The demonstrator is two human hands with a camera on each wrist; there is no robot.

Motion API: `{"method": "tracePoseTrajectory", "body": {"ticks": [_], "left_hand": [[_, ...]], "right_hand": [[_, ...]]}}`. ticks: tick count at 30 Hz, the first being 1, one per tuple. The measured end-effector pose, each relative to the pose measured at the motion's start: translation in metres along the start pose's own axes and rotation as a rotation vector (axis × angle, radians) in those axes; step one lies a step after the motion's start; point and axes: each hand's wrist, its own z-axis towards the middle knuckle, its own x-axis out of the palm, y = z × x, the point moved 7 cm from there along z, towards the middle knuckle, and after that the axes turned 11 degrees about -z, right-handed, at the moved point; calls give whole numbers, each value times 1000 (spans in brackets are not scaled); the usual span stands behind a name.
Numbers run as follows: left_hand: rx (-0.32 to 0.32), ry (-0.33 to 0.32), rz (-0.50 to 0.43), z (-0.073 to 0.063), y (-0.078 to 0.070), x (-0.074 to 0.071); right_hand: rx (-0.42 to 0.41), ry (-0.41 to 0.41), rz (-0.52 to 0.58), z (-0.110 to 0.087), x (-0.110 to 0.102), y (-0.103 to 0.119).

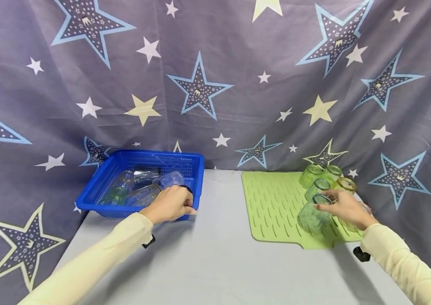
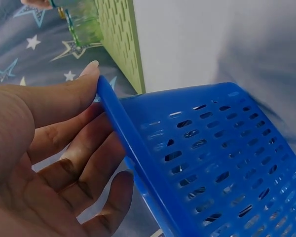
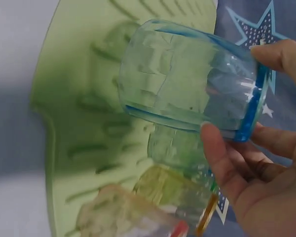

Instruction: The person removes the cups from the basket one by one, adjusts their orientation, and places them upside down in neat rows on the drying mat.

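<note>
My right hand (image 1: 346, 208) holds a clear blue-tinted drinking glass (image 3: 187, 81) by its thick, darker blue end, thumb and fingers on opposite sides. The glass is tilted over the front part of a green ridged drying mat (image 1: 272, 207); I cannot tell whether it touches the mat. My left hand (image 1: 171, 204) grips the rim of a blue perforated plastic basket (image 2: 187, 163), thumb on top and fingers beneath. Inside the basket lie several glasses, among them a clear one (image 1: 170, 179) and a greenish one (image 1: 117, 195).
Several tinted glasses stand on the mat's right side, including a green glass (image 1: 310, 177), a yellow glass (image 3: 180, 192) and a red-ended glass (image 3: 128, 217). A white table (image 1: 219, 254) lies between basket and mat. Behind hangs a grey star-patterned cloth (image 1: 215, 135).
</note>
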Motion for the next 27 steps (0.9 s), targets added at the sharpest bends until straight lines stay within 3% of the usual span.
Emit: {"method": "tracePoseTrajectory", "body": {"ticks": [6, 16, 27], "left_hand": [[2, -7, -17, -4, 0, -3], [-2, -10, -2, -3, 0, -2], [0, -20, -7, -4, -1, -2]], "right_hand": [[21, 10, -63, -5, -7, -13], [22, -48, -163, -4, -12, -31], [52, -51, -137, -6, -12, -41]]}}
